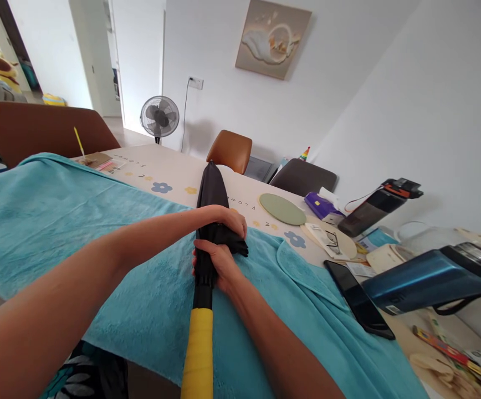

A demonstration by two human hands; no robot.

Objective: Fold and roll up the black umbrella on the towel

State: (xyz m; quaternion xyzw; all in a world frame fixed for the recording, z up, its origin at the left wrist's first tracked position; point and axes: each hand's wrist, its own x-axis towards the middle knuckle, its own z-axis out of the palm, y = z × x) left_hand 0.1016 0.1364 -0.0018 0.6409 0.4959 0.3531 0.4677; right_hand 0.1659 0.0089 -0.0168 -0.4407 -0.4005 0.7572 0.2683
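Note:
A closed black umbrella point(212, 188) points away from me, its tip toward the far side of the table and its yellow-wrapped handle point(199, 352) toward me. My left hand point(233, 220) crosses over the umbrella and is closed on its gathered black fabric at the right side. Just below, my right hand point(215, 259) wraps round the folded canopy above the handle. Loose fabric ends stick out to the right between the hands. Under the umbrella lies a turquoise towel point(149, 266), spread over the near part of the table.
On the right are a phone point(359, 299), a blue bottle point(423, 277), a dark bottle point(371, 210), glasses point(332, 241), a purple tissue pack point(323, 206) and a green round mat point(282, 209). Chairs point(230, 151) and a fan point(159, 116) stand beyond the flower-patterned table point(174, 166).

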